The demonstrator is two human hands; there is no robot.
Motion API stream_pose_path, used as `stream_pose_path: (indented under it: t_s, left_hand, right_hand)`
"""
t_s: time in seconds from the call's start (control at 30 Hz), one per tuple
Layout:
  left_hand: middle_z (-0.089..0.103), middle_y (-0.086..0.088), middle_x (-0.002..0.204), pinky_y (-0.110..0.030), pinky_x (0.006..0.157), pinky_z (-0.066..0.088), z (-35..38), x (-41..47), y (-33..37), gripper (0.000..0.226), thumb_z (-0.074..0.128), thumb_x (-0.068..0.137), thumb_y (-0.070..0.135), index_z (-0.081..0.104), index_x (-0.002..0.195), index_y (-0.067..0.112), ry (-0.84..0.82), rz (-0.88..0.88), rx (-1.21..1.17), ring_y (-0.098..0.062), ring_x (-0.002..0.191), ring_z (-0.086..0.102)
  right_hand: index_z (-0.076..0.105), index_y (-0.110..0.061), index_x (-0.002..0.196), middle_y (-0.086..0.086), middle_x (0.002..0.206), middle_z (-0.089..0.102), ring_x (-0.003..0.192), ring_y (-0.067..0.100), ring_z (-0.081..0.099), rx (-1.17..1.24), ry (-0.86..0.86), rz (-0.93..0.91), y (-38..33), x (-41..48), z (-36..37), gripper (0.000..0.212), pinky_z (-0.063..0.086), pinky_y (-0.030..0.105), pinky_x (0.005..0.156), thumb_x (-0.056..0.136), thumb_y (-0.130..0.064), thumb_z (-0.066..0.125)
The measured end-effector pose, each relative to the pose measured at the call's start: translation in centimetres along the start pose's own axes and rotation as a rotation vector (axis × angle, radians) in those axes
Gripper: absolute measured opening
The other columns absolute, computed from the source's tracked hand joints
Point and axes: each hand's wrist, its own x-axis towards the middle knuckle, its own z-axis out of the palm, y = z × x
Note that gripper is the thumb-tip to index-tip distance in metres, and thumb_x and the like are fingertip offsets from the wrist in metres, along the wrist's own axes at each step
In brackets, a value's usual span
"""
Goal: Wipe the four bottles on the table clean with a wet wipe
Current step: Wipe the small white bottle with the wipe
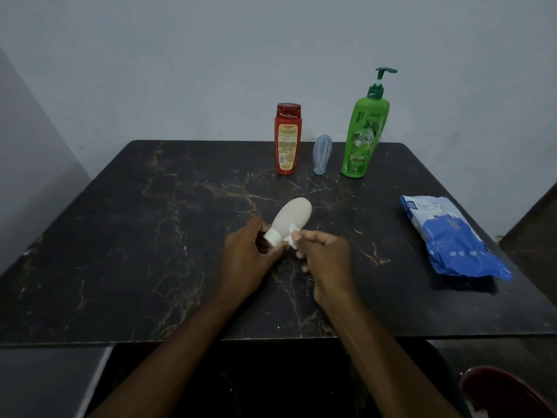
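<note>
My left hand [250, 251] grips the white cap end of a small beige bottle [292, 215], held tilted above the middle of the dark marble table [150, 236]. My right hand [322, 254] pinches a white wet wipe [291, 236] against the bottle's neck. At the table's far edge stand a red bottle [287, 140], a small pale blue bottle [322, 154] cap-down, and a tall green pump bottle [364, 137].
A blue pack of wet wipes [452, 239] lies on the table's right side. A grey wall rises right behind the bottles. A dark red seat [506, 390] shows at the bottom right corner.
</note>
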Motion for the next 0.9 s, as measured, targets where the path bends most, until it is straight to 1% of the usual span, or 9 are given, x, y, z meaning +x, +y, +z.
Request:
stream_pose_path:
  t_s: [0.1, 0.17, 0.23, 0.4, 0.5, 0.6, 0.7, 0.77, 0.9]
  left_hand:
    - [0.067, 0.008, 0.087, -0.018, 0.06, 0.051, 0.0, 0.0, -0.1, 0.033, 0.089, 0.075, 0.027, 0.062, 0.092, 0.018, -0.019, 0.027, 0.018, -0.001, 0.073, 0.062]
    - [0.068, 0.005, 0.091, -0.026, 0.063, 0.054, 0.0, 0.0, -0.3, 0.033, 0.088, 0.076, 0.028, 0.063, 0.096, 0.017, -0.034, 0.051, 0.034, -0.005, 0.075, 0.063]
    - [0.069, 0.003, 0.098, -0.027, 0.067, 0.055, 0.1, 0.0, -0.3, 0.034, 0.086, 0.078, 0.027, 0.064, 0.1, 0.016, -0.051, 0.077, 0.059, -0.006, 0.08, 0.062]
    - [0.069, 0.004, 0.103, -0.019, 0.069, 0.051, 0.1, 0.1, -0.6, 0.036, 0.086, 0.078, 0.021, 0.065, 0.107, 0.016, -0.017, 0.114, 0.044, -0.008, 0.084, 0.061]
    - [0.068, 0.003, 0.1, -0.012, 0.069, 0.046, 0.2, 0.2, -0.5, 0.035, 0.087, 0.077, 0.017, 0.067, 0.106, 0.016, -0.044, 0.152, 0.041, -0.008, 0.084, 0.06]
    - [0.067, 0.001, 0.096, -0.016, 0.069, 0.048, 0.2, 0.1, -0.5, 0.034, 0.087, 0.075, 0.015, 0.069, 0.103, 0.015, -0.072, 0.17, 0.01, -0.008, 0.083, 0.06]
    - [0.068, 0.005, 0.098, -0.018, 0.072, 0.051, 0.0, 0.2, -0.5, 0.037, 0.088, 0.074, 0.018, 0.065, 0.103, 0.022, -0.072, 0.104, -0.09, -0.005, 0.086, 0.062]
    - [0.068, 0.006, 0.098, -0.022, 0.072, 0.052, -0.1, 0.2, -0.4, 0.036, 0.089, 0.074, 0.019, 0.065, 0.101, 0.022, -0.11, 0.064, -0.171, -0.011, 0.085, 0.064]
    - [0.07, 0.003, 0.1, -0.025, 0.074, 0.053, -0.7, 0.6, -0.4, 0.033, 0.086, 0.078, 0.021, 0.068, 0.106, 0.016, -0.187, 0.004, -0.342, -0.017, 0.088, 0.066]
  right_hand:
    - [0.074, -0.017, 0.092, -0.004, 0.073, 0.071, 0.056, -0.001, 0.057, 0.023, 0.061, -0.017, -0.7, 0.3, -0.5, 0.01, 0.042, 0.016, 0.051, 0.083, -0.016, 0.077]
    - [0.073, -0.017, 0.095, -0.005, 0.082, 0.071, 0.065, 0.0, 0.059, 0.042, 0.106, -0.038, -1.6, 1.4, -1.4, 0.011, 0.043, 0.017, 0.055, 0.085, -0.014, 0.074]
    - [0.072, -0.017, 0.098, -0.006, 0.088, 0.071, 0.075, 0.004, 0.061, -0.027, 0.103, -0.104, -2.6, 2.5, -2.6, 0.012, 0.045, 0.019, 0.061, 0.087, -0.013, 0.072]
    - [0.077, -0.018, 0.093, -0.004, 0.096, 0.073, 0.086, 0.008, 0.064, -0.687, -0.106, -0.437, -4.7, 5.4, -4.3, 0.009, 0.047, 0.024, 0.076, 0.085, -0.02, 0.074]
    - [0.078, -0.021, 0.09, -0.004, 0.099, 0.073, 0.094, 0.012, 0.063, -0.926, -0.265, -0.53, -6.3, 5.9, -3.4, 0.01, 0.049, 0.029, 0.08, 0.084, -0.015, 0.072]
    - [0.076, -0.024, 0.087, 0.002, 0.105, 0.073, 0.099, 0.017, 0.064, -1.135, -0.448, -0.542, -7.0, 5.2, -1.6, 0.019, 0.054, 0.035, 0.084, 0.083, -0.009, 0.066]
    - [0.077, -0.023, 0.09, -0.001, 0.106, 0.072, 0.094, 0.011, 0.061, -1.111, -0.518, -0.618, -7.5, 4.5, -0.8, 0.018, 0.047, 0.023, 0.074, 0.084, -0.011, 0.067]
    - [0.078, -0.022, 0.094, -0.005, 0.104, 0.071, 0.09, 0.007, 0.057, -1.087, -0.531, -0.657, -7.7, 4.4, -0.9, 0.017, 0.039, 0.015, 0.067, 0.086, -0.012, 0.067]
    - [0.079, -0.025, 0.096, -0.013, 0.093, 0.072, 0.081, 0.0, 0.062, -0.957, -0.499, -0.631, -6.5, 5.0, -3.1, 0.012, 0.044, 0.016, 0.067, 0.086, -0.023, 0.074]
